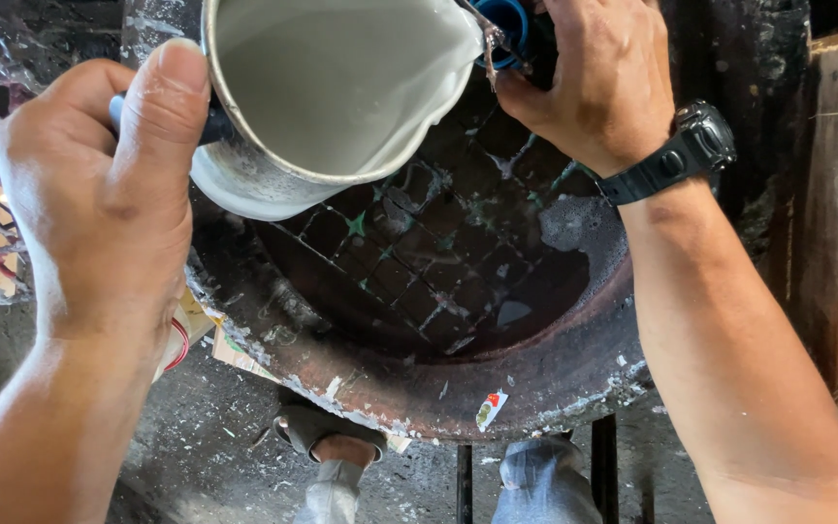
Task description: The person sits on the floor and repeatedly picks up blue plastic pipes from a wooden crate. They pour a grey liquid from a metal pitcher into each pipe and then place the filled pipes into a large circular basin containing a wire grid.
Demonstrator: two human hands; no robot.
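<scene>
The left hand (pixel 99 194) gripped the round metal pot (pixel 332 97) of white liquid, tipped rightward toward the blue tube (pixel 508 24) pinched by the right hand (pixel 594 82).

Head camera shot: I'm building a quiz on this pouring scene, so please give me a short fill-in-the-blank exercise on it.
1. The left hand tilts a metal pot holding a ____ liquid.
2. The right hand wears a black ____ on its wrist.
3. The right hand touches a ____ coloured cap at the pot's lip.
4. Below sits a round rusty basin with a wire ____ inside.

Missing words: white; watch; blue; grid
</scene>
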